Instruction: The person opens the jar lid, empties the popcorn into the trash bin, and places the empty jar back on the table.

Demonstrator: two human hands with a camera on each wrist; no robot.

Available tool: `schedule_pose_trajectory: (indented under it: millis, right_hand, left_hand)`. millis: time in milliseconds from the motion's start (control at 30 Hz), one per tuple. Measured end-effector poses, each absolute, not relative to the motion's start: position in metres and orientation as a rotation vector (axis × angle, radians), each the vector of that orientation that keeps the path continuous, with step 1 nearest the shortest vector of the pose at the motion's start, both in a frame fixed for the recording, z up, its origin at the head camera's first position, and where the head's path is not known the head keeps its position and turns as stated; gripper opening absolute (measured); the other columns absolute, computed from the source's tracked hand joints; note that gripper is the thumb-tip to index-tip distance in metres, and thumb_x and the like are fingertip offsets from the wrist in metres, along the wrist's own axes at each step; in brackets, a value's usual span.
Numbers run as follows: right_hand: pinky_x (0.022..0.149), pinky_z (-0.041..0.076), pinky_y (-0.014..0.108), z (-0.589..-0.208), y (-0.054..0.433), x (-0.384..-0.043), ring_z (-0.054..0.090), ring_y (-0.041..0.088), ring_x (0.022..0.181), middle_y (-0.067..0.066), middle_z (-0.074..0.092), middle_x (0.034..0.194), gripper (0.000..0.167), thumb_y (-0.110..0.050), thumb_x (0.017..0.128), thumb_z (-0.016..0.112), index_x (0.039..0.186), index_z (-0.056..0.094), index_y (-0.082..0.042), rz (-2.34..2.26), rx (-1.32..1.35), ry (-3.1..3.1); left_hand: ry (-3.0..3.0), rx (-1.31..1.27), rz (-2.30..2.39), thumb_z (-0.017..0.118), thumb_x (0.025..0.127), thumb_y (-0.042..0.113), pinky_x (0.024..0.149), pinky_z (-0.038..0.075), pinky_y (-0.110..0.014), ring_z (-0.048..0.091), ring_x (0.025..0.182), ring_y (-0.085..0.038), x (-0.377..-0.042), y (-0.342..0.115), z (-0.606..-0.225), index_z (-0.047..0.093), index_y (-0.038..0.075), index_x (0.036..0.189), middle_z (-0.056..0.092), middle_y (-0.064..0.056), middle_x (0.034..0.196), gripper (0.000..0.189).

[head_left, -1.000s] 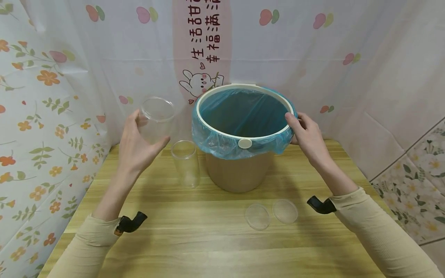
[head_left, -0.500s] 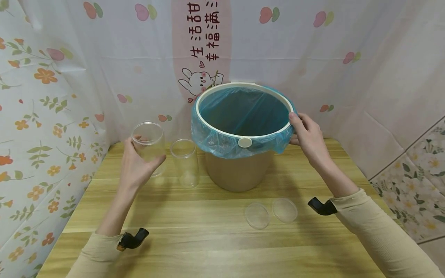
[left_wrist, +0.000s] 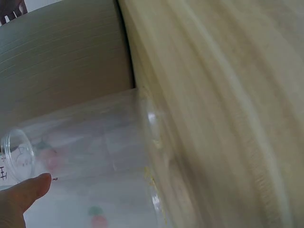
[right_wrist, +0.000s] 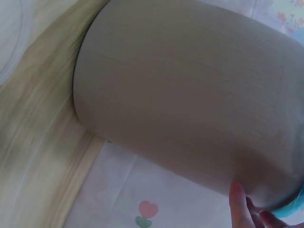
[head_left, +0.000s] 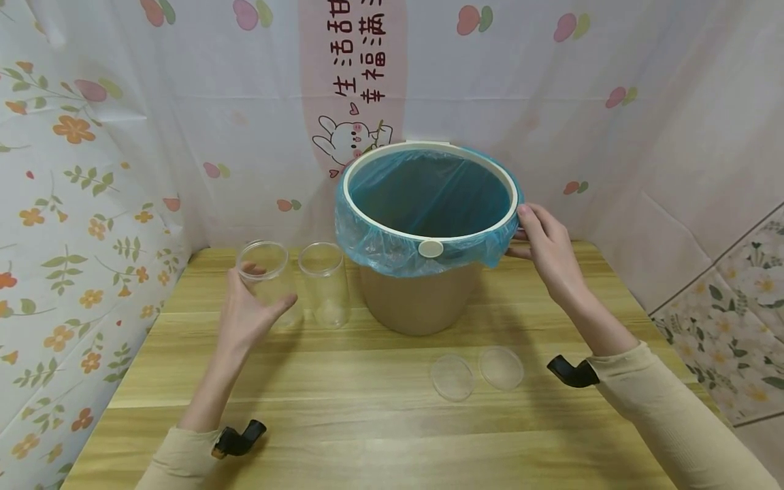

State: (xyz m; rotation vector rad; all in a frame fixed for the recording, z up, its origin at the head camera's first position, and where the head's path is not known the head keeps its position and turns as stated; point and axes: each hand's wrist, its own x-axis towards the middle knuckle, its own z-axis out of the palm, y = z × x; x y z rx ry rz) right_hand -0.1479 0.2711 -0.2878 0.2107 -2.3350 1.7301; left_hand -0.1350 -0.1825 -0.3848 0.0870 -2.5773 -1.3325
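Observation:
My left hand (head_left: 248, 316) holds a clear plastic jar (head_left: 274, 292) without a lid, thumb on its near side and fingers behind. The jar stands upright, low at the table, left of a second, slimmer-looking clear jar (head_left: 326, 289). In the left wrist view the thumb (left_wrist: 33, 190) lies in front of the clear walls. A beige trash bin (head_left: 416, 299) with a blue bag (head_left: 392, 255) folded over its rim stands right of the jars. My right hand (head_left: 551, 255) is at the bin's right side, fingers loosely extended, thumb tip at the bag's outer edge.
Two round clear lids (head_left: 452, 378) lie on the wooden table (head_left: 343, 422) in front of the bin. A white patterned curtain (head_left: 257, 150) hangs close behind it. Floral cloth (head_left: 73, 224) borders the left side.
My left hand has lowered the jar from the air to beside the other jar. The right thumb has slid off the bin's rim, and that hand has shifted slightly right.

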Motion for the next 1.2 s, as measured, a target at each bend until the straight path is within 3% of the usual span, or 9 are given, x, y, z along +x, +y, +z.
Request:
schedule_pose_trajectory:
  millis: [800,1067,1200]
  right_hand:
    - [0.086,0.059,0.017,-0.310,0.283,-0.130,0.066,0.000,0.109,-0.011,0.060,0.126,0.054,-0.038,0.111,0.039,0.154,0.043,-0.007,1.549,0.263,-2.387]
    - [0.088,0.057,0.015,-0.318,0.284,-0.121,0.066,0.000,0.110,0.006,0.060,0.135,0.052,-0.038,0.110,0.041,0.154,0.044,-0.010,1.476,0.256,-2.427]
    - [0.089,0.056,0.013,-0.321,0.284,-0.117,0.065,0.001,0.113,0.015,0.059,0.139,0.050,-0.036,0.111,0.041,0.154,0.044,-0.012,1.442,0.260,-2.444]
  left_hand:
    - [-2.632,0.094,-1.335,0.090,0.078,0.033,0.103,0.043,-0.058,0.049,0.133,-0.043,-0.132,-0.185,-0.405,0.027,0.006,0.153,0.051,-0.017,0.152,0.102]
    - [-2.646,0.072,-1.345,0.090,0.077,0.037,0.111,0.040,-0.068,0.041,0.143,-0.054,-0.130,-0.187,-0.407,0.010,0.011,0.164,0.047,-0.018,0.158,0.121]
    - [-2.613,0.064,-1.333,0.091,0.077,0.037,0.113,0.039,-0.067,0.040,0.145,-0.049,-0.127,-0.187,-0.405,0.011,0.014,0.164,0.042,-0.019,0.160,0.120]
